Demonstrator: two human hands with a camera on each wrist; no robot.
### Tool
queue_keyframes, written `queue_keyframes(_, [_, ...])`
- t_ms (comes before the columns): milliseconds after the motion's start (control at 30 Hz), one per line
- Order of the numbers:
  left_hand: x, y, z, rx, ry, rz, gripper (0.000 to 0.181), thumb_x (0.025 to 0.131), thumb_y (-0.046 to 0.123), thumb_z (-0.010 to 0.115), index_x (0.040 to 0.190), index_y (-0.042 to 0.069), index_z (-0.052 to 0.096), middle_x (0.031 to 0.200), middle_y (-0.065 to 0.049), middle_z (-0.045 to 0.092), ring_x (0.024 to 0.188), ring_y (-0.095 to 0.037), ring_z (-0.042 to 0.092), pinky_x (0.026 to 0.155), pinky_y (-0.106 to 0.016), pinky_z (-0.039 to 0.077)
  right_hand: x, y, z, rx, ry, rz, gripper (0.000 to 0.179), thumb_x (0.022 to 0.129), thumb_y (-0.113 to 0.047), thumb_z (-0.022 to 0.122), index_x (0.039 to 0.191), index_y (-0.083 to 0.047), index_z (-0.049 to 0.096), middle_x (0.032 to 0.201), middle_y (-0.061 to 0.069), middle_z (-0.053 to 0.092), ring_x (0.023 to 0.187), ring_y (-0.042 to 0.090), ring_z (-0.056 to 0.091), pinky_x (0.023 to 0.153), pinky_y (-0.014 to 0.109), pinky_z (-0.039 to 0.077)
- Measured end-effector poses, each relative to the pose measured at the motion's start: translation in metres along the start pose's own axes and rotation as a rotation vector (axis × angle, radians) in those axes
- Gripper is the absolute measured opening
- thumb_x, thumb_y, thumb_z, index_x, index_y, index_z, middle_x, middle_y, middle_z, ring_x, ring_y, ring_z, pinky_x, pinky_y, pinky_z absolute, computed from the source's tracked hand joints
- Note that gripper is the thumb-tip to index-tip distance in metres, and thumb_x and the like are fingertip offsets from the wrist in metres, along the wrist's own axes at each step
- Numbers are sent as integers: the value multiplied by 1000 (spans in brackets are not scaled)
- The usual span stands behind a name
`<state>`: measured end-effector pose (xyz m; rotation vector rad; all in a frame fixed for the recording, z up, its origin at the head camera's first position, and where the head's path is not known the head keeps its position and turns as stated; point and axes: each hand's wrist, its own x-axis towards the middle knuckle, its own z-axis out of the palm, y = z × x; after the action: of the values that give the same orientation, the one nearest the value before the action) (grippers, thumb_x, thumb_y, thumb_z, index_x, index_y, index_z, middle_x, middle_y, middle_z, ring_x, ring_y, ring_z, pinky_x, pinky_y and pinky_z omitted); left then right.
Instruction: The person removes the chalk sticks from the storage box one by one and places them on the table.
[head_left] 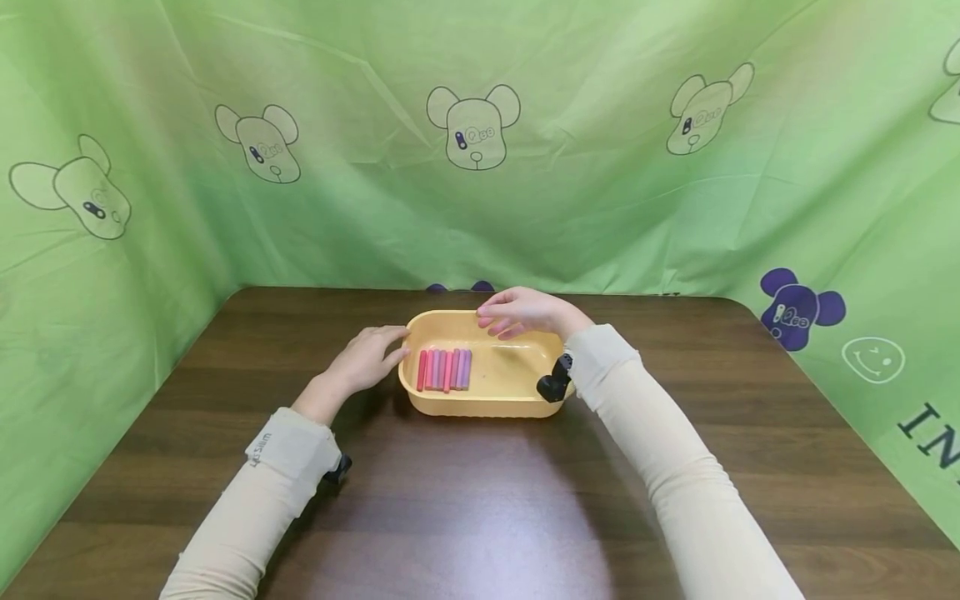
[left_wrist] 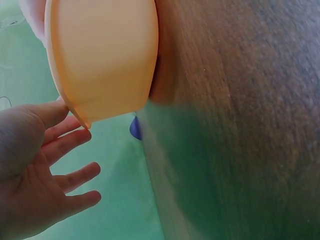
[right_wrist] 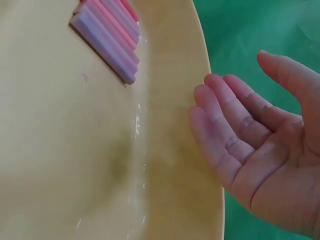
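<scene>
A yellow oval plastic basin (head_left: 480, 407) sits on the table. Inside it, at the left, lies a row of several pink, red and purple chalk-like sticks (head_left: 444, 370), side by side. My left hand (head_left: 365, 358) is at the basin's left end, thumb tip and forefinger right at the rim, the other fingers spread apart in the left wrist view. Over the far rim hovers my right hand (head_left: 525, 312), palm toward the basin and nothing in it. In the right wrist view its fingers (right_wrist: 220, 135) are gently bent, overlapping the rim, with the thumb held apart.
The brown wooden table (head_left: 465, 517) runs back to a green curtain (head_left: 480, 217) printed with bear heads. Black wrist cameras sit at both cuffs; the right one (head_left: 555, 381) overlaps the basin's right end in the head view. A small purple mark (right_wrist: 84, 77) shows on the basin floor.
</scene>
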<state>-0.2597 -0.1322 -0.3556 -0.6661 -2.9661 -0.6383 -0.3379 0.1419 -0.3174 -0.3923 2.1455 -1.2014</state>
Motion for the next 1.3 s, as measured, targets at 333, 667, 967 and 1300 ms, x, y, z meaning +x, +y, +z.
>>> queue_keyframes(333, [1, 0, -1, -10, -7, 1, 43, 95, 21, 53, 132, -1, 51, 135, -18, 53, 127, -38, 46, 109, -50, 35, 16, 5, 2, -39, -57, 36, 46, 96, -25, 49, 132, 3, 45, 133, 24, 52, 110, 24, 60, 101, 38, 48])
queue_keyframes(667, [0, -1, -1, -10, 0, 5, 43, 94, 21, 54, 131, 0, 52, 135, -18, 53, 126, -39, 46, 109, -51, 35, 23, 10, 4, -35, -118, 76, 41, 95, -20, 51, 127, 6, 49, 122, 21, 60, 94, 15, 63, 96, 37, 51])
queue_keyframes(967, [2, -3, 0, -3, -9, 2, 43, 95, 22, 53, 132, 1, 51, 135, -17, 53, 127, -38, 46, 109, -51, 35, 28, 13, 3, -66, -170, 121, 26, 94, -17, 54, 113, 0, 58, 96, 3, 68, 84, 11, 65, 78, 26, 56])
queue_keyframes(1300, [1, -2, 0, -19, -8, -2, 42, 94, 21, 54, 131, 0, 52, 135, -17, 53, 127, -37, 46, 109, -50, 35, 41, 22, 9, -109, -261, 126, 27, 90, -21, 60, 105, 0, 62, 89, 4, 70, 74, 8, 64, 73, 24, 56])
